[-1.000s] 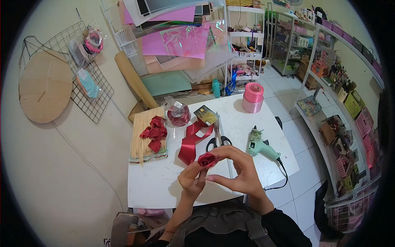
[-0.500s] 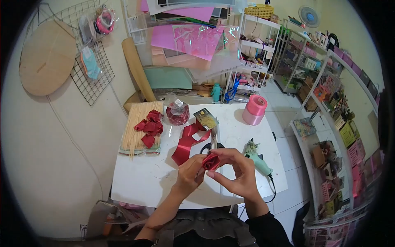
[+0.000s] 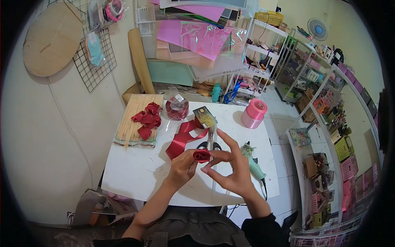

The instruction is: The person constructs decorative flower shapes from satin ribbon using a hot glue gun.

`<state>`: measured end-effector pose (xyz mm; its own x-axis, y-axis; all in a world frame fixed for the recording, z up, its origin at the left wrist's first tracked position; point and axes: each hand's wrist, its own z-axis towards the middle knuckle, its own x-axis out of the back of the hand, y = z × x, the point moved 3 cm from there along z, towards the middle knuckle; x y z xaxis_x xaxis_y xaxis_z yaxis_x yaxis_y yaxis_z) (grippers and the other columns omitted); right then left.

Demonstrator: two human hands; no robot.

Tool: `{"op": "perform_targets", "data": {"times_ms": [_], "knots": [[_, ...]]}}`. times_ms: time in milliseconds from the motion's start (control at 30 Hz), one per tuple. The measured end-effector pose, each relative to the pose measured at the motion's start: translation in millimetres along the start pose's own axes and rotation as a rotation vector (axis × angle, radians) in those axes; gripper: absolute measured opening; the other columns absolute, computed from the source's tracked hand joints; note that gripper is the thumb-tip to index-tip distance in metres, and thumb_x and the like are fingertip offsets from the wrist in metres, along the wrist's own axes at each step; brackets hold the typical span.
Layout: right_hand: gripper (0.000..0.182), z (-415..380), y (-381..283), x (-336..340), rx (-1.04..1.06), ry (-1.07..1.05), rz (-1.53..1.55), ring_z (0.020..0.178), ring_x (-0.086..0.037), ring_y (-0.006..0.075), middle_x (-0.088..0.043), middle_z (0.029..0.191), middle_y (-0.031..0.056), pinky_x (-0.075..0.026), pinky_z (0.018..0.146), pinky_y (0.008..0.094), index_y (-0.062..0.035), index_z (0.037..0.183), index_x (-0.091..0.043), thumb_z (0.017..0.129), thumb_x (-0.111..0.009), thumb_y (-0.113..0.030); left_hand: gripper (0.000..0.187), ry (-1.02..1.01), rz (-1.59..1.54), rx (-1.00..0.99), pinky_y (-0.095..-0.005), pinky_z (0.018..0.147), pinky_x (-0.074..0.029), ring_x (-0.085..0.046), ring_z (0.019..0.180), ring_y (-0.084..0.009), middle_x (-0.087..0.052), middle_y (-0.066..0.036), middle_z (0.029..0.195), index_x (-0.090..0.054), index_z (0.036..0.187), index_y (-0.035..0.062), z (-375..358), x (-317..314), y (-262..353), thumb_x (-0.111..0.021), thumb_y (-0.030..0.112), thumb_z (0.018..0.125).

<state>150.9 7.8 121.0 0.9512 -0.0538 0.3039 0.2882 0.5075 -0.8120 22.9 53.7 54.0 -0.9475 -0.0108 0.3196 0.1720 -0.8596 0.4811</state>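
A rolled red satin ribbon rose [image 3: 201, 156] is pinched in my left hand [image 3: 181, 168], its spiral top facing up. My right hand [image 3: 235, 169] is beside it, index finger stretched away and thumb apart below the flower. Another right fingertip meets or nearly meets the rose's right side. Just beyond the hands lie scissors [image 3: 211, 139] with dark handles, partly hidden. A loose length of red ribbon [image 3: 180, 142] trails toward a small dark card-like packet with a yellow picture [image 3: 205, 117].
Several folded red ribbon pieces [image 3: 147, 119] lie on wooden sticks [image 3: 128, 119] at the left. A wrapped ribbon roll [image 3: 177, 108] and pink ribbon rolls [image 3: 254, 114] stand farther back on the white table [image 3: 135, 181]. A mint glue gun [image 3: 256, 166] lies at right, cord trailing off the edge.
My right index finger has lifted off the rose and stretched upward, and the hand has opened wider. The rose has shifted slightly left with my left hand. The whole view has tilted a little.
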Motion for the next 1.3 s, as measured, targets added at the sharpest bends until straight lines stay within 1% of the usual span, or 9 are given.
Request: {"op": "perform_targets", "data": {"times_ms": [100,200,300,533,700,800,900,1067,1300], "knots": [[0.058,8,2,2,0.029,-0.029,-0.109,0.074,-0.059,0.0198,-0.056,0.095,0.0094,-0.044,0.07,0.0265,-0.0037,0.111,-0.046,0.059,-0.071,-0.007,0.032,0.032,0.043,-0.024,-0.0327,0.058,-0.045,-0.055,0.07,-0.0276,-0.054,-0.013,0.082,-0.051,0.088,0.0,-4,-1,-3,-0.051,-0.012,0.059],[0.032,9,-7,1,0.17,0.105,-0.345,0.091,-0.052,0.0206,-0.052,0.102,0.0089,-0.041,0.074,0.0302,-0.0095,0.085,-0.063,0.054,-0.073,-0.013,0.03,0.063,0.08,-0.044,-0.0317,0.058,-0.046,-0.056,0.07,-0.0282,-0.055,-0.013,0.082,-0.051,0.088,0.0002,-2,0,0,-0.052,-0.011,0.06],[0.028,6,-3,-4,0.225,0.157,-0.32,0.09,-0.051,0.0214,-0.054,0.1,0.008,-0.039,0.075,0.0316,-0.0094,0.08,-0.063,0.054,-0.071,-0.011,0.028,0.039,0.023,-0.013,-0.0307,0.06,-0.047,-0.058,0.071,-0.0278,-0.056,-0.013,0.085,-0.052,0.087,0.0002,-7,0,-5,-0.052,-0.009,0.061],[0.02,2,-5,0,0.276,0.148,-0.302,0.092,-0.049,0.0208,-0.054,0.1,0.0016,-0.032,0.08,0.0319,-0.0127,0.076,-0.065,0.056,-0.068,-0.009,0.025,0.05,-0.04,-0.112,-0.0292,0.064,-0.048,-0.059,0.075,-0.0264,-0.058,-0.013,0.084,-0.052,0.087,-0.0014,-1,-1,4,-0.053,-0.009,0.063],[0.035,0,-16,0,0.21,0.176,-0.391,0.09,-0.052,0.0201,-0.055,0.103,0.0066,-0.036,0.076,0.03,-0.0093,0.088,-0.063,0.054,-0.071,-0.013,0.021,0.08,-0.198,-0.029,-0.0289,0.064,-0.048,-0.059,0.074,-0.0257,-0.059,-0.013,0.084,-0.053,0.086,-0.0016,-10,-2,0,-0.054,-0.006,0.066],[0.046,-1,-18,2,0.169,0.112,-0.39,0.091,-0.052,0.0208,-0.055,0.104,0.0064,-0.037,0.076,0.0298,-0.0092,0.096,-0.06,0.053,-0.073,-0.019,0.017,0.082,-0.051,-0.047,-0.0282,0.063,-0.048,-0.059,0.072,-0.0247,-0.059,-0.014,0.084,-0.053,0.086,-0.0026,-14,1,-1,-0.054,-0.005,0.069],[0.047,-3,-9,8,0.108,0.08,-0.287,0.095,-0.048,0.0204,-0.051,0.11,0.0048,-0.033,0.078,0.031,-0.0126,0.103,-0.056,0.058,-0.071,-0.019,0.009,0.099,-0.205,0.096,-0.0278,0.063,-0.048,-0.06,0.072,-0.0223,-0.059,-0.015,0.083,-0.052,0.083,-0.0044,-12,-1,-5,-0.051,-0.006,0.074],[0.048,-4,-9,27,0.102,0.17,-0.115,0.093,-0.053,0.0216,-0.057,0.098,0.0098,-0.039,0.081,0.0302,-0.0053,0.098,-0.058,0.053,-0.074,-0.011,0.005,0.19,-0.473,0.211,-0.0321,0.063,-0.051,-0.059,0.07,-0.0223,-0.056,-0.017,0.077,-0.046,0.081,-0.008,-1,3,4,-0.041,-0.007,0.08],[0.035,-2,-13,27,0.141,0.276,-0.104,0.087,-0.055,0.0197,-0.058,0.093,0.0101,-0.042,0.075,0.028,-0.0024,0.088,-0.06,0.055,-0.072,-0.006,0.003,0.221,-0.585,0.302,-0.0298,0.066,-0.049,-0.058,0.072,-0.02,-0.057,-0.017,0.08,-0.046,0.081,-0.0078,-2,5,4,-0.043,-0.007,0.08]]}}
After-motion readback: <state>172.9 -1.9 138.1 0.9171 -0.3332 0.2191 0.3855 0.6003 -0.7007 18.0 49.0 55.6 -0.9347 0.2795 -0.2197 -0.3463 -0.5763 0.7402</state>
